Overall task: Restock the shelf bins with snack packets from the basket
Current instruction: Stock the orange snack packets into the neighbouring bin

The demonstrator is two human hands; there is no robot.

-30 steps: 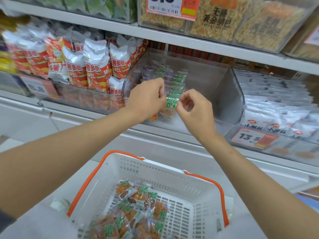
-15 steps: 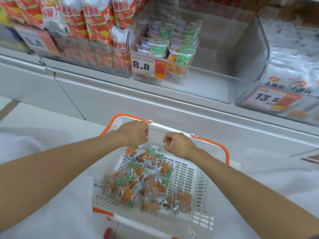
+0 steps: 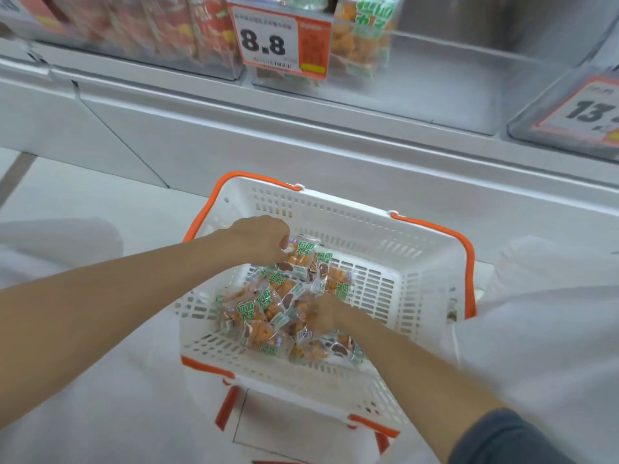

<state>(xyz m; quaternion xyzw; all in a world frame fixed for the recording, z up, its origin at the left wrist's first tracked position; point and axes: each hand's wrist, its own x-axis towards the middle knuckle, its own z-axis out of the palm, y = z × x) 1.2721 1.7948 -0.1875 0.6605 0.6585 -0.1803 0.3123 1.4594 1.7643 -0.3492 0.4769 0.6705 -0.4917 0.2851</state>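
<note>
Straight ahead of the hands, past the far rim of the basket, a white-and-orange price tag [image 3: 279, 38] reads "8.8" in heavy black digits with a barcode under them. Its smaller print is too blurred to read. The tag is fixed to the front of a clear shelf bin [image 3: 469, 78]. Just right of the tag, a few packets in the bin [image 3: 361, 38] show orange pieces and green lettering that cannot be made out. Well off to the right of the right hand, a second tag [image 3: 586, 112] shows "13", with the rest cut off by the edge of the view. Up and to the left of the left hand, another bin holds red bags [image 3: 160, 25], all blurred.

Both hands are inside the basket [image 3: 418, 262], which is white with orange handles. The snack packets [image 3: 268, 306] lie heaped under and between the hands. They have clear wrappers with orange snacks inside and green characters on white labels, too small to read.

The left hand [image 3: 258, 239] is at the far end of the heap. Its fingers are curled tight, pinching the upper edge of the top packet [image 3: 299, 259]. The right hand [image 3: 326, 316] is nearer, with its fingers pushed down among the packets. It is smeared by motion, so I cannot tell whether it grasps anything. A dark sleeve [image 3: 502, 440] shows on the right arm, in the near right corner.
</note>
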